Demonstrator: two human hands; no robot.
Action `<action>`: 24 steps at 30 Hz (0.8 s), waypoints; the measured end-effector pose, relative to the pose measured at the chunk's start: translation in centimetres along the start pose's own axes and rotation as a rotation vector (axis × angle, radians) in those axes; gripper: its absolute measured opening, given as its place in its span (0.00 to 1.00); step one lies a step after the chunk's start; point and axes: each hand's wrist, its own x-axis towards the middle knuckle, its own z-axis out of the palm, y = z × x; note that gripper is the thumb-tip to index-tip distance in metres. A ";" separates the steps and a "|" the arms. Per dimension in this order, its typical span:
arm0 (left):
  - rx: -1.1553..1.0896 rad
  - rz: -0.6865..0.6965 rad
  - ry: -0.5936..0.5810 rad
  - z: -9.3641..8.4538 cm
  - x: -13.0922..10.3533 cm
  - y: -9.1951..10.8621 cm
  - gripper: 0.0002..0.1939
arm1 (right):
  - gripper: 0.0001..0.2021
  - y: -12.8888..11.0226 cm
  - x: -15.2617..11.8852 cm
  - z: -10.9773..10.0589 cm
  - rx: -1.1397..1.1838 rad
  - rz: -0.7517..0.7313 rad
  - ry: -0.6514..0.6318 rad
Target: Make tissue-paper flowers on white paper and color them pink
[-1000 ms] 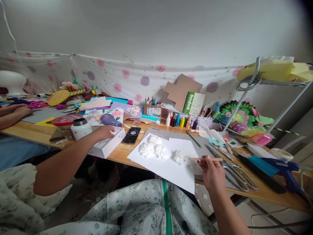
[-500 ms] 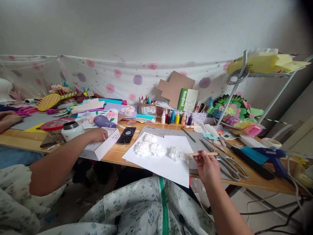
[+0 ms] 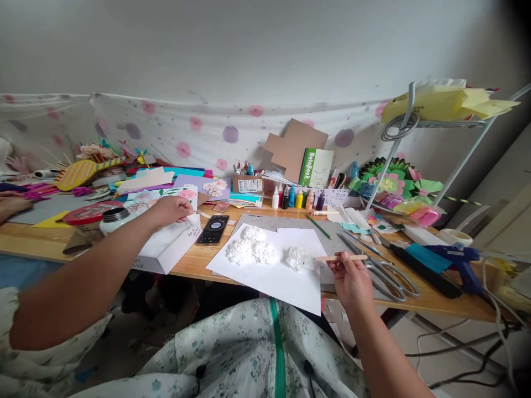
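Observation:
My left hand (image 3: 174, 210) is just above a white box (image 3: 176, 246) at the left; its fingers are pinched together on something white and thin that I cannot make out. My right hand (image 3: 352, 276) grips a light wooden stick (image 3: 344, 257), whose tip points left at a crumpled white tissue piece (image 3: 296, 258). That piece lies on a white paper sheet (image 3: 274, 282), with a larger cluster of white ruffled tissue (image 3: 251, 246) on its left part.
A phone (image 3: 213, 229) lies between box and sheet. Scissors (image 3: 388, 276), a green pencil (image 3: 318, 226) and a blue glue gun (image 3: 456, 257) are on the right. Small bottles (image 3: 298, 198) line the back. Another person's hand (image 3: 14, 205) shows at far left.
My left hand has risen out of the white box and moved slightly up and right. My right hand still holds the stick in nearly the same place. The view has shifted slightly.

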 end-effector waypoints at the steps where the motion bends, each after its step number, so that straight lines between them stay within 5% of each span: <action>1: -0.049 0.009 -0.051 0.8 -0.4 0.8 0.07 | 0.16 0.0 0.0 0.1 0.001 -0.001 0.003; 4: -0.209 0.054 -0.176 4.6 -2.4 3.4 0.10 | 0.16 -0.2 -0.1 0.4 0.015 -0.009 0.004; 9: -0.424 0.150 -0.340 13.7 -6.8 6.5 0.16 | 0.15 -0.2 -0.2 0.4 0.013 -0.013 -0.012; 14: -0.460 0.176 -0.380 21.2 -6.8 7.4 0.14 | 0.15 -0.2 -0.1 0.3 -0.010 -0.029 -0.037; 18: -0.336 0.202 -0.401 24.0 -4.6 7.2 0.09 | 0.15 -0.1 -0.1 0.3 -0.026 -0.046 -0.045; 24: -0.074 0.331 -0.388 24.2 -3.4 8.2 0.02 | 0.14 -0.2 0.1 0.2 -0.002 -0.026 -0.073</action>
